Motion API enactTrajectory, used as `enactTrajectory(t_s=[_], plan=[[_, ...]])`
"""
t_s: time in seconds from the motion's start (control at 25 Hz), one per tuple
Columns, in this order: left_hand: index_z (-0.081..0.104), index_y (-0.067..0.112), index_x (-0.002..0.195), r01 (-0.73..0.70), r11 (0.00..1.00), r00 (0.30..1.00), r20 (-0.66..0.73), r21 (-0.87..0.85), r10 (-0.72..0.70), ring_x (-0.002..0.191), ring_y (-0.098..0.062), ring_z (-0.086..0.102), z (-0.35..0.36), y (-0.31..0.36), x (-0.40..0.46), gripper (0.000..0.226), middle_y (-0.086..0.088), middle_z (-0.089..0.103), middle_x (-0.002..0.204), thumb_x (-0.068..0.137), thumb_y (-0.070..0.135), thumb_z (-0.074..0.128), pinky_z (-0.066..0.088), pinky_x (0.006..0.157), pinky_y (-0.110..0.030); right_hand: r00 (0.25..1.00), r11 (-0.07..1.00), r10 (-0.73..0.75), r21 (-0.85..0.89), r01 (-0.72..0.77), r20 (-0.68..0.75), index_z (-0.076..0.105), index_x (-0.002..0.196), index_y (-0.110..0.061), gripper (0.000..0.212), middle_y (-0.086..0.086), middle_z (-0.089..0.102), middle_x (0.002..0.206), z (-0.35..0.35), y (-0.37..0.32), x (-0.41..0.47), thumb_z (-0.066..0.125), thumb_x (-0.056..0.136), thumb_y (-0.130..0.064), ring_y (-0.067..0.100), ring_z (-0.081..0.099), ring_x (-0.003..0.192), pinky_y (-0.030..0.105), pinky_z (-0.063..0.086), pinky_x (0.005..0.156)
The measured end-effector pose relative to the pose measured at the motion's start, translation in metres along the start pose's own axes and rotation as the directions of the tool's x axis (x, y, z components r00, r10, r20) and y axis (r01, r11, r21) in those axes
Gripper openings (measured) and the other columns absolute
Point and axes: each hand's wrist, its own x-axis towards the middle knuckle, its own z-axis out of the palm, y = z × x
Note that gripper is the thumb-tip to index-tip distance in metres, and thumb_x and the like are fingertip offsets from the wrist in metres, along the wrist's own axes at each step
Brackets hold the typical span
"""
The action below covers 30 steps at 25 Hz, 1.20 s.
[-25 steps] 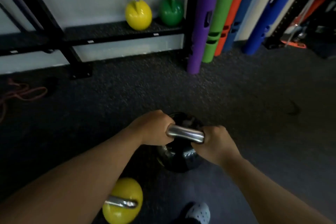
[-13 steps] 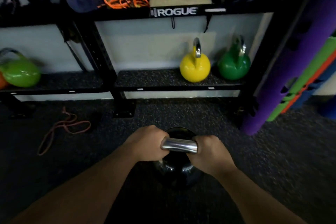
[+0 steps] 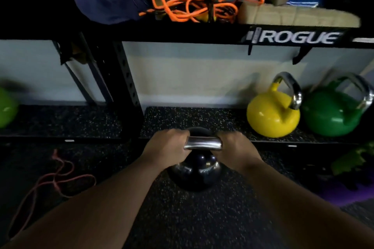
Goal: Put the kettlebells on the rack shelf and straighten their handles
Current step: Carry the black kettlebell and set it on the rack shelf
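Just short of the front edge of the lower rack shelf (image 3: 182,119), the black kettlebell (image 3: 195,174) hangs over the floor from both hands. Left hand (image 3: 168,145) and right hand (image 3: 235,147) are each closed around an end of its chrome handle (image 3: 203,143), whose long axis runs left to right, parallel to that edge. Neither hand is nearer. Bare shelf lies straight ahead; the yellow kettlebell (image 3: 272,115) and green kettlebell (image 3: 332,115) sit toward its right end
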Motion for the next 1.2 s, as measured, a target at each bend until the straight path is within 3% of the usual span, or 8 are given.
enactTrajectory(t_s=[0.28,0.48,0.56,0.64,0.8,0.96,1.12,1.2], plan=[[0.063,0.023,0.108,0.103,0.995,0.989,-0.108,0.014,-0.101,0.088,-0.025,0.068,-0.006,-0.087,0.13,0.021,0.0,0.07,0.099,0.087,0.026,0.065,0.044,0.067,-0.032,0.994,0.995,0.039,-0.082,-0.047,-0.104,0.053,0.09,-0.019,0.009,-0.001,0.056,0.078,0.005,-0.015,0.157,0.063,0.09,-0.02,0.018,0.05,0.064,0.026,0.032,0.054],[0.064,0.016,0.104,0.164,0.981,0.982,-0.076,-0.107,-0.173,0.093,-0.031,0.066,0.002,-0.099,0.179,0.02,-0.009,0.07,0.1,0.085,0.019,0.069,0.039,0.067,-0.033,0.982,0.973,0.093,-0.195,-0.125,-0.167,0.058,0.097,-0.011,0.009,0.011,0.062,0.085,0.011,-0.009,0.202,0.062,0.091,-0.017,0.032,0.052,0.099,0.036,0.041,0.073],[0.064,0.011,0.101,0.18,0.973,0.981,-0.051,-0.147,-0.19,0.094,-0.034,0.065,0.002,-0.104,0.192,0.018,-0.013,0.069,0.1,0.085,0.018,0.07,0.039,0.067,-0.033,0.977,0.947,0.123,-0.275,-0.168,-0.174,0.058,0.099,-0.012,0.011,0.012,0.069,0.092,0.012,-0.009,0.215,0.062,0.093,-0.02,0.032,0.05,0.107,0.04,0.045,0.082],[0.064,0.008,0.101,0.197,0.965,0.979,-0.014,-0.175,-0.202,0.093,-0.036,0.065,0.003,-0.109,0.202,0.017,-0.015,0.068,0.099,0.087,0.015,0.069,0.041,0.067,-0.034,0.972,0.933,0.166,-0.292,-0.209,-0.167,0.057,0.103,-0.011,0.012,0.012,0.07,0.096,0.013,-0.009,0.225,0.061,0.094,-0.019,0.032,0.052,0.109,0.04,0.045,0.08],[0.057,0.004,0.109,0.24,0.945,0.971,0.061,-0.221,-0.232,0.094,-0.036,0.065,0.0,-0.112,0.22,0.024,-0.017,0.066,0.105,0.091,0.017,0.067,0.049,0.072,-0.039,0.943,0.926,0.302,-0.192,-0.326,-0.142,0.05,0.118,-0.009,0.023,0.014,0.066,0.11,0.014,-0.01,0.247,0.056,0.097,-0.014,0.036,0.059,0.106,0.038,0.044,0.074],[0.044,0.001,0.121,0.297,0.934,0.953,0.119,-0.199,-0.278,0.108,-0.041,0.061,-0.002,-0.115,0.232,0.04,-0.024,0.062,0.118,0.095,0.024,0.064,0.051,0.088,-0.046,0.964,0.964,0.266,0.028,-0.266,-0.002,0.035,0.135,-0.01,0.042,0.021,0.051,0.127,0.016,0.002,0.249,0.053,0.099,-0.021,0.042,0.056,0.11,0.051,0.045,0.096],[0.035,0.007,0.128,0.316,0.927,0.946,0.146,-0.202,-0.291,0.101,-0.038,0.062,-0.005,-0.116,0.228,0.045,-0.021,0.056,0.12,0.097,0.029,0.06,0.053,0.085,-0.047,0.967,0.962,0.247,0.105,-0.252,0.057,0.021,0.15,-0.016,0.056,0.024,0.039,0.14,0.014,0.007,0.243,0.047,0.102,-0.027,0.046,0.052,0.116,0.043,0.044,0.09],[0.029,0.012,0.14,0.281,0.941,0.959,0.099,-0.191,-0.267,0.111,-0.038,0.057,-0.001,-0.11,0.214,0.056,-0.019,0.046,0.134,0.097,0.028,0.06,0.052,0.092,-0.052,0.972,0.966,0.229,0.108,-0.234,0.055,0.018,0.153,-0.016,0.062,0.023,0.037,0.144,0.007,0.004,0.235,0.048,0.101,-0.033,0.043,0.053,0.12,0.044,0.046,0.094]])
